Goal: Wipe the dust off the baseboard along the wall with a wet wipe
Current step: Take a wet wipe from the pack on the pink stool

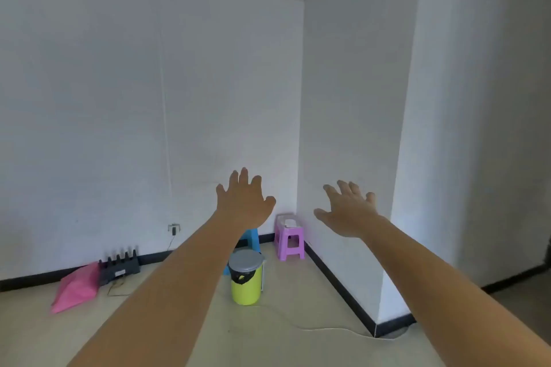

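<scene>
A black baseboard [337,280] runs along the foot of the white walls, from the left side to the corner and then forward along the right wall to a pillar. My left hand [243,202] is stretched out in front of me, fingers spread, holding nothing. My right hand [348,211] is also raised and spread, empty. Both hover well above the floor, far from the baseboard. A white pack, possibly wipes [289,223], lies on a purple stool [288,240] in the corner.
A yellow-green bin with a grey lid [246,277] stands on the floor in front of a blue stool [250,240]. A black router [119,267] and a pink bag [78,286] lie by the left wall. A white cable [328,329] trails across the floor.
</scene>
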A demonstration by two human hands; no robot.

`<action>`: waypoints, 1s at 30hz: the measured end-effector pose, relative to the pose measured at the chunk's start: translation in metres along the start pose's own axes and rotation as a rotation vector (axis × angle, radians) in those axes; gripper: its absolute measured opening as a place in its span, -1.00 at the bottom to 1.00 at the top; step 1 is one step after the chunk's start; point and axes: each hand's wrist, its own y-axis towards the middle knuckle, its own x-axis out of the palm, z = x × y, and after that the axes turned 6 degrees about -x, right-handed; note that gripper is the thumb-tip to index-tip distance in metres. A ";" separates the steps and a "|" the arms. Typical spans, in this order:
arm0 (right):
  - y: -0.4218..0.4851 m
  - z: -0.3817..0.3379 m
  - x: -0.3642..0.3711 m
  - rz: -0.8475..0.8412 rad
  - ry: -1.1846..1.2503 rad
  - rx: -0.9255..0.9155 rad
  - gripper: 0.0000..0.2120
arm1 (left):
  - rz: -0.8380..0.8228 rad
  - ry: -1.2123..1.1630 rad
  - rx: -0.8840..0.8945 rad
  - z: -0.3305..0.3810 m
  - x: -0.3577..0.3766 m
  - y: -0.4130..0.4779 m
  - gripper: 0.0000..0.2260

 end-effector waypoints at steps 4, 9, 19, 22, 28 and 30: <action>0.043 0.014 0.018 0.011 -0.034 -0.002 -0.40 | -0.014 0.030 -0.005 0.006 0.025 0.045 -0.47; 0.124 0.048 0.052 0.057 -0.046 -0.010 -0.42 | 0.041 0.009 -0.007 0.030 0.070 0.128 -0.50; 0.329 0.127 0.120 0.050 -0.043 -0.008 -0.45 | 0.099 0.015 0.007 0.088 0.165 0.328 -0.54; 0.381 0.140 0.155 0.021 -0.034 -0.012 -0.48 | 0.084 0.134 0.053 0.089 0.204 0.378 -0.54; 0.515 0.158 0.258 -0.079 -0.007 -0.032 -0.49 | -0.034 0.145 0.036 0.074 0.306 0.509 -0.54; 0.564 0.161 0.291 -0.102 -0.011 -0.045 -0.48 | -0.068 0.149 0.034 0.063 0.338 0.558 -0.53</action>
